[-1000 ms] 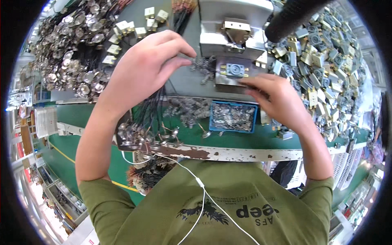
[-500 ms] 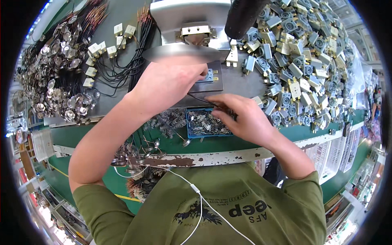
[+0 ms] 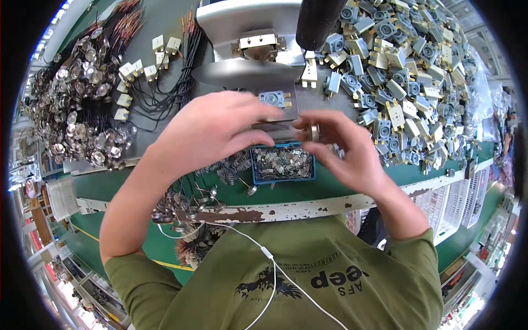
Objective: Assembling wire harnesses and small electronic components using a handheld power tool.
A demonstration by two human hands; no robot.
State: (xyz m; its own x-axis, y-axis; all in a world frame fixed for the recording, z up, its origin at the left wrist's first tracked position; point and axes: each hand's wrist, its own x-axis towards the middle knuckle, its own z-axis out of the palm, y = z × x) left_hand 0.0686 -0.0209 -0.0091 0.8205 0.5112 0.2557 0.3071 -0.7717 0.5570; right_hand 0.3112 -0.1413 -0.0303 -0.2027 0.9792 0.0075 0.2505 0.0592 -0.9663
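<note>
Over the work plate, my left hand (image 3: 217, 126) has its thumb and fingers apart with nothing visible between them; its fingertips are blurred. Beside it, my right hand (image 3: 346, 148) curls round a small round metal cap (image 3: 314, 132), which looks like the caps on wires in the left pile. A grey-blue square part with brass prongs (image 3: 271, 99) lies on the plate just beyond my left fingertips. Past it stands a metal fixture (image 3: 257, 45) on a press-like machine. Below my hands sits a blue tray (image 3: 284, 180) of small metal pieces.
Wires with round metal caps (image 3: 91, 77) heap at the left, near several white blocks (image 3: 127, 70) on black wires. Grey and cream pronged parts (image 3: 396, 82) cover the right side. Springs (image 3: 223, 168) lie left of the tray. A dark cylinder (image 3: 317, 25) hangs above the fixture.
My left hand has drawn back from the square part toward me, its fingers parting. My right hand has risen slightly, and a round metal cap now shows in it.
</note>
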